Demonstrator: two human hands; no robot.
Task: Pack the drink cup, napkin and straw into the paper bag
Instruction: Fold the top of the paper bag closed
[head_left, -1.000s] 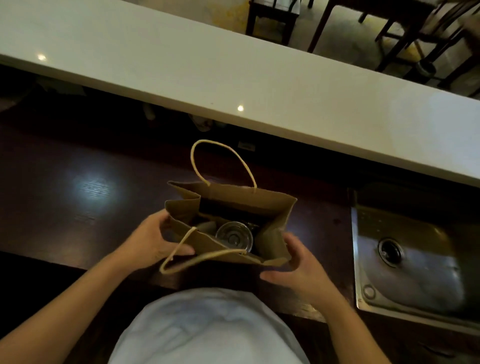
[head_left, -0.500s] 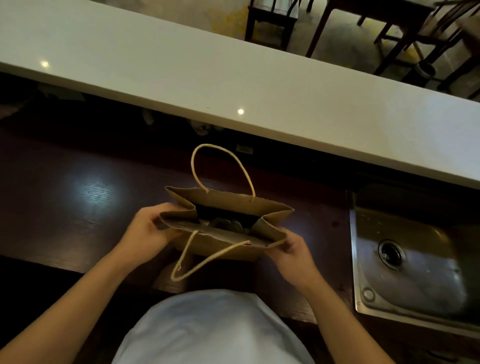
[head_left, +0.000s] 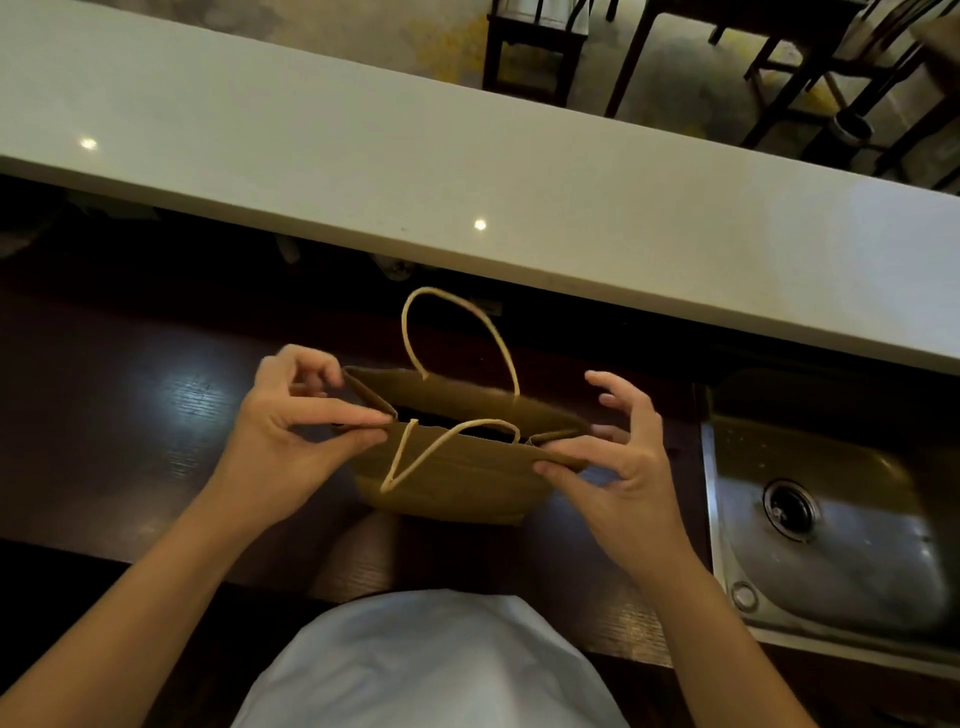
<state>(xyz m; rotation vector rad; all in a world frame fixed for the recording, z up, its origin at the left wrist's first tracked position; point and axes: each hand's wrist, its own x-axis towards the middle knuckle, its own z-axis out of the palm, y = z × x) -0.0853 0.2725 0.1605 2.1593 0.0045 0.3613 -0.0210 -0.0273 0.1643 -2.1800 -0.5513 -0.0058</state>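
A brown paper bag (head_left: 457, 478) with pale cord handles stands on the dark wooden counter (head_left: 130, 441) in front of me. Its mouth is pressed nearly flat, leaving only a narrow dark slit. My left hand (head_left: 291, 431) pinches the bag's left top edge between thumb and forefinger. My right hand (head_left: 618, 462) pinches the right top corner with the thumb and forefinger, the other fingers spread. One handle stands up at the far side; the near one hangs over the front. The cup, napkin and straw are hidden from view.
A steel sink (head_left: 831, 525) is set into the counter at the right. A raised white bar top (head_left: 467, 171) runs across behind the bag. Dark chairs and table legs (head_left: 779, 57) stand on the floor beyond it.
The bag's mouth went from wide open, with the cup's lid visible inside, to nearly flat. Both hands rose from the bag's sides to pinch its top corners.
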